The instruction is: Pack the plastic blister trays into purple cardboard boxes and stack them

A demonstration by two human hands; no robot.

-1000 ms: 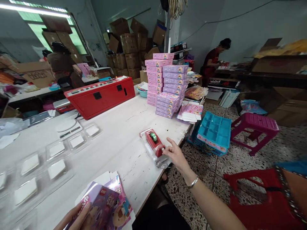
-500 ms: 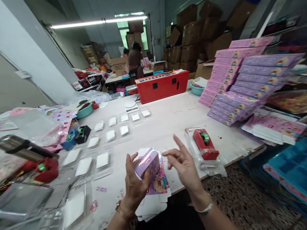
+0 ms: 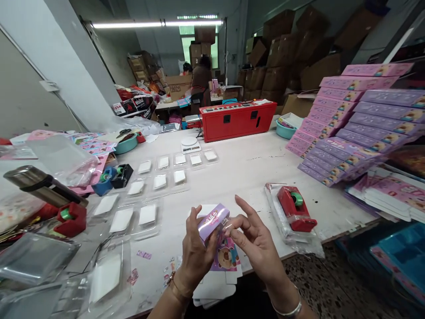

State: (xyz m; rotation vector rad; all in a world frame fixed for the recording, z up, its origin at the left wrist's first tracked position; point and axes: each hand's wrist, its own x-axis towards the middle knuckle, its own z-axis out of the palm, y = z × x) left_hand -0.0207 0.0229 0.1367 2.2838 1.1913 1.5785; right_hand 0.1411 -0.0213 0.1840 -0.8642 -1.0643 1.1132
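My left hand (image 3: pixel 195 254) is wrapped around a small purple and pink printed carton (image 3: pixel 214 220), held up over the table's front edge. My right hand (image 3: pixel 255 241) meets the carton's right end, thumb and bent fingers pinched against it with a bit of clear tape, forefinger sticking up. Under the hands lies a pile of flat unfolded cartons (image 3: pixel 215 279). A red tape dispenser (image 3: pixel 294 208) with a green roll sits on a clear plastic bag just right of my right hand.
Clear blister trays with white inserts (image 3: pixel 148 217) cover the white table (image 3: pixel 242 168) to the left. Stacks of pink and purple boxes (image 3: pixel 352 119) stand at right, a red machine (image 3: pixel 237 119) and a scale (image 3: pixel 190 144) at the back. More tape dispensers (image 3: pixel 69 217) lie left. A person stands far behind.
My right hand left the red tape dispenser and came to the carton, now pinching its end. My left hand raised the carton. The view swung left across the table.
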